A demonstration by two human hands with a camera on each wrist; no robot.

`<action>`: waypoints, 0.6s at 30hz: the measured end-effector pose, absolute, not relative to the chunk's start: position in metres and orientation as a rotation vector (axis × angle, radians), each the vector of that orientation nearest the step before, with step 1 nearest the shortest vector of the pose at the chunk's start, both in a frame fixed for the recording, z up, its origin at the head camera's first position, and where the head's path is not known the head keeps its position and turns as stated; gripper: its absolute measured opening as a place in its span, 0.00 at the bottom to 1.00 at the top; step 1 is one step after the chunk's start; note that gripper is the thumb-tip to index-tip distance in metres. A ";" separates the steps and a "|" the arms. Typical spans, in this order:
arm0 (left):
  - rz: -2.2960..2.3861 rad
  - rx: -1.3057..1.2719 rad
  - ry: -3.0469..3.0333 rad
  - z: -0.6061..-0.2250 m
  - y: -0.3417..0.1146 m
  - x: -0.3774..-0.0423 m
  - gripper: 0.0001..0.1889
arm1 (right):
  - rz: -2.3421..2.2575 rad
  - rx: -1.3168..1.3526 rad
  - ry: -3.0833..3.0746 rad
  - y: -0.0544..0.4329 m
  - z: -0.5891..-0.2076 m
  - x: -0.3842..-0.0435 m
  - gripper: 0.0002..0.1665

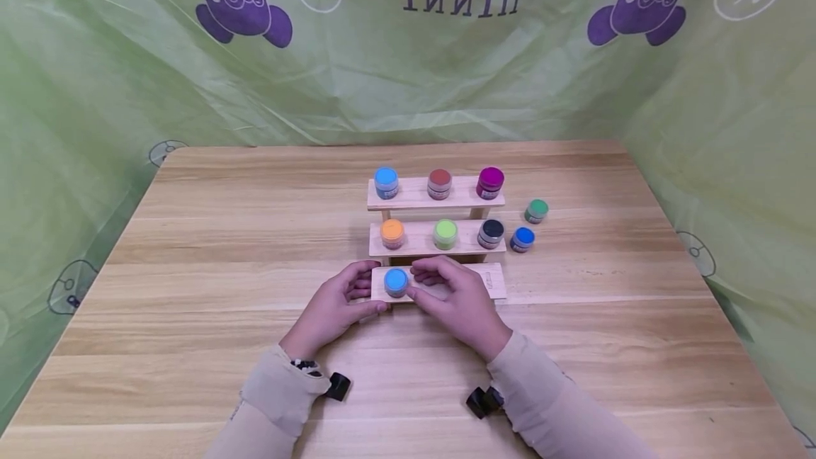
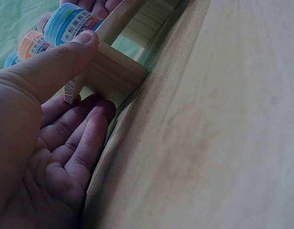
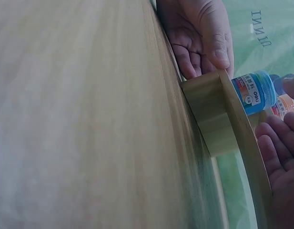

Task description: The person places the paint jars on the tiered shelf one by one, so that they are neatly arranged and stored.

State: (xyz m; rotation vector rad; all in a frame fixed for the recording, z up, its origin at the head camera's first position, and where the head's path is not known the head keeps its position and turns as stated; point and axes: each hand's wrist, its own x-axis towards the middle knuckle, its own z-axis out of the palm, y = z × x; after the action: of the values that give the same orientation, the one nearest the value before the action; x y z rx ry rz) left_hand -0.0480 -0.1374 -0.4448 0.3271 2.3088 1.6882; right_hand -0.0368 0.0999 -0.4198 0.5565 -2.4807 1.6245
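Presently, my count of what I see:

- Left hand (image 1: 336,305): thumb on top and fingers under the left end of the lowest shelf (image 1: 491,280), gripping it.
- Right hand (image 1: 455,298): fingers curled loosely just beside the light-blue jar (image 1: 396,282); whether it clasps the jar I cannot tell.
- Light-blue jar: upright on the lowest shelf, left end.
- Wooden rack (image 1: 421,193): at 12 o'clock from my hands, six jars on two tiers.
- Green jar (image 1: 537,210) and blue jar (image 1: 523,239): on the table (image 1: 210,253), at 3 o'clock of the rack.

Wooden table (image 1: 223,246) bears a stepped rack (image 1: 437,241) and two loose jars (image 1: 529,225)
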 end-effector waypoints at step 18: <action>1.687 0.315 2.322 -0.447 -0.137 -0.047 0.37 | 1.651 0.562 -2.373 0.120 -0.426 -0.031 0.15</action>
State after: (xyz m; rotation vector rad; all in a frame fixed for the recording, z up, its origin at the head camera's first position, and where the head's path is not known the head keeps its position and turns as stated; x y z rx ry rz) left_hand -0.0474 -0.1372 -0.4473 0.3152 2.3224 1.6870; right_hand -0.0307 0.1200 -0.4264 0.5620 -2.3733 1.6514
